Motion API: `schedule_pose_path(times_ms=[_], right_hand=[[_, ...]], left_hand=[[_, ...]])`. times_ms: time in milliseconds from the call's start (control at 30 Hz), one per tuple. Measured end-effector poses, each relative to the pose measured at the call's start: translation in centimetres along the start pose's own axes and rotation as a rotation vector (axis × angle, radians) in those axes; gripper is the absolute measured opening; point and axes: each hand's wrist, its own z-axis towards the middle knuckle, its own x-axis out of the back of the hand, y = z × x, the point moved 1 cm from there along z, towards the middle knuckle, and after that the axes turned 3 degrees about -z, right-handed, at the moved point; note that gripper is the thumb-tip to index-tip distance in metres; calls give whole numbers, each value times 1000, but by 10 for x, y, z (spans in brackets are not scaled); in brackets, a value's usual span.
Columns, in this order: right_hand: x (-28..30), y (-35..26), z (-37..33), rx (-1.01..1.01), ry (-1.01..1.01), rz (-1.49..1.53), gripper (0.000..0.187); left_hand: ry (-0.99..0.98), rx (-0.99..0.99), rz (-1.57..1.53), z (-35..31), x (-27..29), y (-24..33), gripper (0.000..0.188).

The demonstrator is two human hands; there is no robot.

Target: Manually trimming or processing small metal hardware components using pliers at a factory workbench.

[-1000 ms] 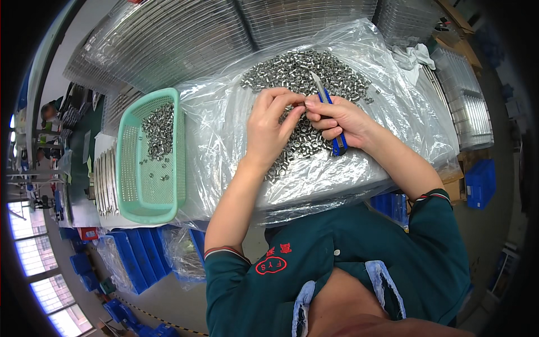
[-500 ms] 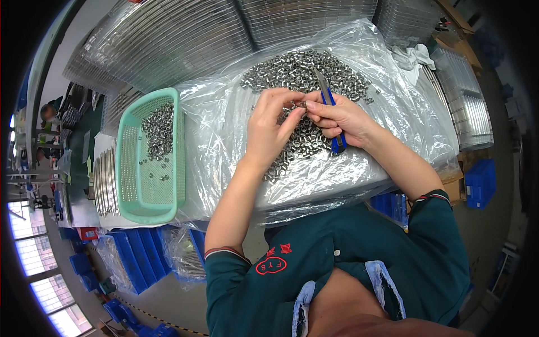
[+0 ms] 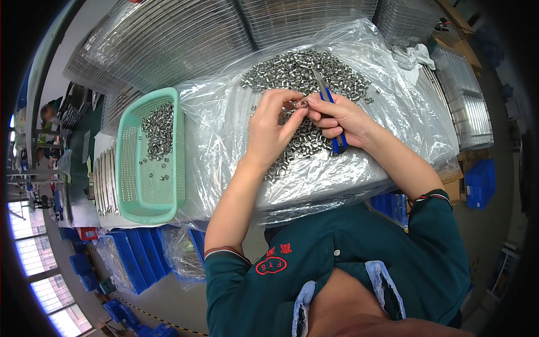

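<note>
Over a heap of small shiny metal sleeves (image 3: 303, 70), my two hands meet. Between the thumb and fingertips of my left hand (image 3: 273, 121) is one metal sleeve (image 3: 304, 104). My right hand (image 3: 343, 119) holds a blue utility knife (image 3: 327, 97) against the palm, its blade out and pointing away from me. The thumb and forefinger of the right hand also come up to the pinched sleeve; whether they grip it too is hard to make out. More loose sleeves (image 3: 303, 147) lie beneath and in front of my hands.
A pale green plastic basket (image 3: 124, 185) with more metal sleeves stands at the left. Clear plastic sheeting (image 3: 210, 168) covers the work surface. Stacks of clear trays (image 3: 163, 45) rise at the back, more trays (image 3: 461, 92) at the right. Blue bins (image 3: 140, 253) sit below the front edge.
The fingertips have shifted slightly around the small sleeve, which now shows more clearly between them. The knife has tilted a little. The arms and basket stay where they were.
</note>
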Motion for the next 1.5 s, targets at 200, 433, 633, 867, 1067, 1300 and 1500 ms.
schedule_pose_path(times_ms=[200,433,633,867,1067,1300,1500], right_hand=[[-2,1,-1,-41,32,8,21],[-5,-3,-2,-22,-19,-37,34],[-3,-2,-1,-26,-32,-18,32],[-4,-3,-1,-17,-6,38,32],[-4,-4,-2,-25,4,40,32],[-5,-4,-3,-16,-4,27,32],[-7,-4,-1,-16,11,-24,32]], left_hand=[[-13,-33,1,-1,-1,-1,22],[626,234,-457,7,43,-10,13],[1079,200,-854,3,92,-30,21],[182,309,311,-1,60,-39,16],[-164,464,633,-7,53,-43,13],[-14,425,522,0,44,-35,14],[94,370,-384,1,22,-19,24]])
